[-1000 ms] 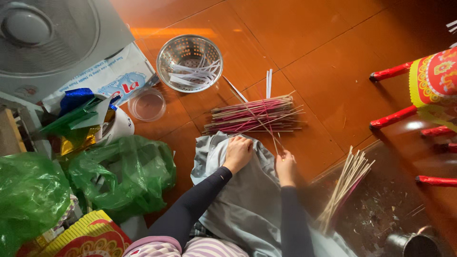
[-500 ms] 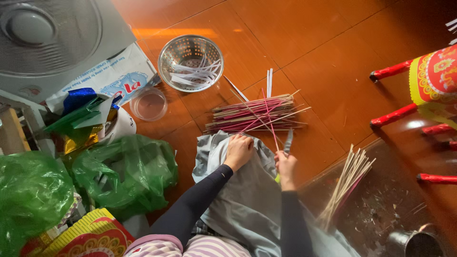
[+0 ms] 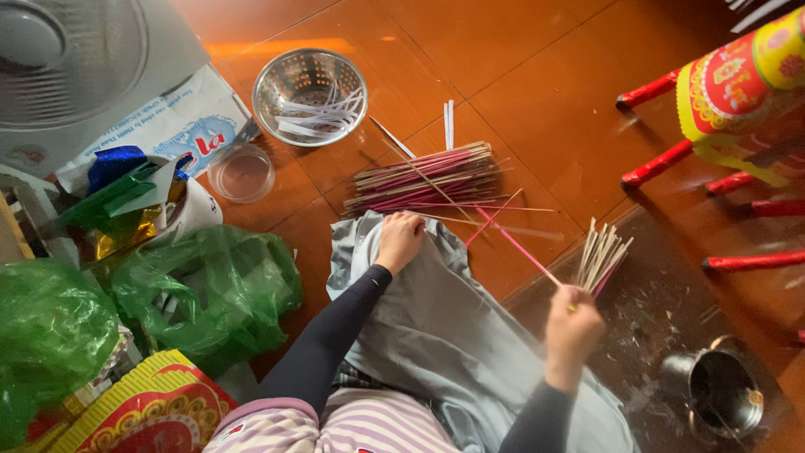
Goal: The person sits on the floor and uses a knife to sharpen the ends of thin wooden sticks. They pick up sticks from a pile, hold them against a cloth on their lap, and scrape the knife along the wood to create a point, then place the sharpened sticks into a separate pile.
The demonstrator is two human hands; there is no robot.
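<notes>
glossy orange-brown tiled floor (image 3: 520, 50) catching warm light, with red furniture legs (image 3: 662, 164) at the right edge.

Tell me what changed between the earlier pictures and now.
The right hand has drawn back from the pile of pink sticks, toward the fanned bunch of pale sticks, and now holds one pink stick lifted out of the pile. The left hand stayed resting on the grey cloth at the pile's edge. The metal colander and green bags did not move.
</notes>
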